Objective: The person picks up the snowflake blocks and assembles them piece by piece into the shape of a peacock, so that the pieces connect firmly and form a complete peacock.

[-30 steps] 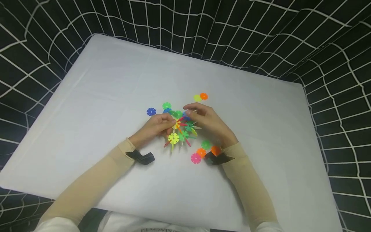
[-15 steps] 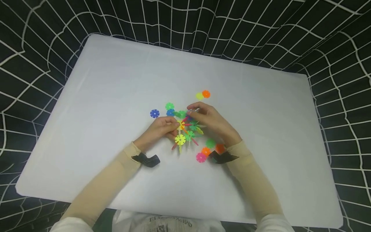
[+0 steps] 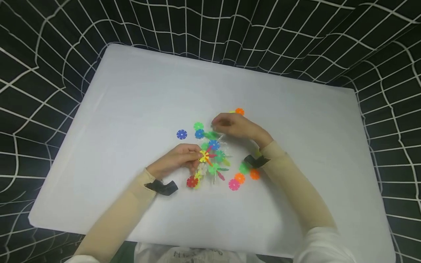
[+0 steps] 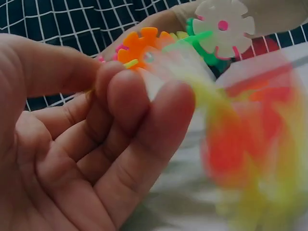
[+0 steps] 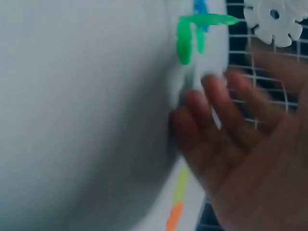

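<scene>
Left hand [image 3: 179, 157] has its fingers pinching a yellow disc [image 3: 204, 156] in the notched-disc cluster [image 3: 213, 168], mid-worktop [image 3: 148, 91], probably to keep the whole spiky thing from twisting. Right hand [image 3: 241, 126] sits just beyond, fingers loosely curled, seemingly holding nothing. Loose pink disc [image 3: 234, 185] and blue disc [image 3: 181, 134] lie nearby, handy I guess.

Joined discs [image 3: 219, 156] fill mid-frame; whether they rest on the table [image 3: 131, 80] or over it is unclear. The left hand [image 3: 179, 157] touches their left side; the right hand [image 3: 236, 126] is near their upper end. One disc [image 3: 181, 134] lies at their upper left, loose discs [image 3: 234, 185] at their lower right. A curtain [image 3: 204, 25] hangs behind the table.
</scene>
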### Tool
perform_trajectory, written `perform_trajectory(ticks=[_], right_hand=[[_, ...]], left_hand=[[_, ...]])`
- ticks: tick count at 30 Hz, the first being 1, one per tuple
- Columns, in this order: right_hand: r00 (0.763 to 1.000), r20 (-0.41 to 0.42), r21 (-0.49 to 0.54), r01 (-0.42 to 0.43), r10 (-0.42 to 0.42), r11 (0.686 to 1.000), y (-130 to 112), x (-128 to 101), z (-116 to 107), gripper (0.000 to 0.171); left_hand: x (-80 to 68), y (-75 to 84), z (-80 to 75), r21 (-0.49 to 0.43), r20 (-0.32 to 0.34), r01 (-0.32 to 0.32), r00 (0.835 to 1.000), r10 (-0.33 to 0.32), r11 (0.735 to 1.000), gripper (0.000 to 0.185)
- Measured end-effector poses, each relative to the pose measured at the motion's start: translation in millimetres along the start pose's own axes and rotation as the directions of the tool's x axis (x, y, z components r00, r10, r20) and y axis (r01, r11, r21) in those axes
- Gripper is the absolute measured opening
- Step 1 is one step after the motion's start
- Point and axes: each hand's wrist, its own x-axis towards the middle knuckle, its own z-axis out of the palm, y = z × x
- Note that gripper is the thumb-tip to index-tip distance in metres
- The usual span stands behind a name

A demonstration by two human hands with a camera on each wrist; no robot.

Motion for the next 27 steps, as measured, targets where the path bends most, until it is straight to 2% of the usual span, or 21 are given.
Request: perform_trajectory(ticks=[3, 5, 8, 10, 13, 15, 20, 27], right_hand=[[0.994, 0.096, -0.071, 0.062, -0.055, 0.996, -3.9, 5.0, 7.5, 0.039], [0.989, 0.125, -0.098, 0.096, -0.083, 0.991, -7.2, 7.1, 11.2, 0.039], [0.988, 0.112, -0.135, 0.123, -0.108, 0.983, -8.4, 9.6, 14.7, 0.027], [0.993, 0.072, -0.127, 0.105, -0.096, 0.986, -7.0, 9.1, 15.0, 0.018], [0.998, -0.032, -0.024, 0.051, -0.052, 0.998, -4.3, 5.0, 12.3, 0.012], [0.995, -0.101, 0.095, 0.034, -0.025, 0.995, -4.2, 1.6, 9.8, 0.013], [0.982, -0.186, 0.337, 0.043, 0.022, 0.941, -6.8, -4.6, 5.1, 0.022], [0.95, -0.279, 0.502, 0.022, 0.138, 0.865, -8.7, -10.9, -2.1, 0.016]], left_hand=[[-0.6, 1.0, 0.5, 0.021, 0.031, 0.001, 1.0, -0.001, 1.0, 0.015], [-0.8, 1.0, 0.2, 0.043, 0.043, 0.002, 0.999, -0.004, 0.999, 0.017], [-0.8, 0.9, 0.0, 0.062, 0.061, 0.005, 0.998, -0.009, 0.998, 0.023], [-0.1, 0.8, 0.2, 0.054, 0.067, 0.008, 0.998, -0.012, 0.998, 0.026], [0.6, 0.4, 0.2, 0.036, 0.065, 0.013, 0.998, -0.016, 0.999, 0.024], [1.3, 0.5, -0.3, 0.035, 0.046, 0.012, 0.999, -0.014, 0.999, 0.021], [3.8, 1.6, -2.3, 0.065, -0.004, 0.016, 1.0, -0.016, 0.998, 0.014], [6.6, 4.6, -4.2, 0.086, -0.044, -0.008, 0.999, 0.012, 0.996, 0.014]])
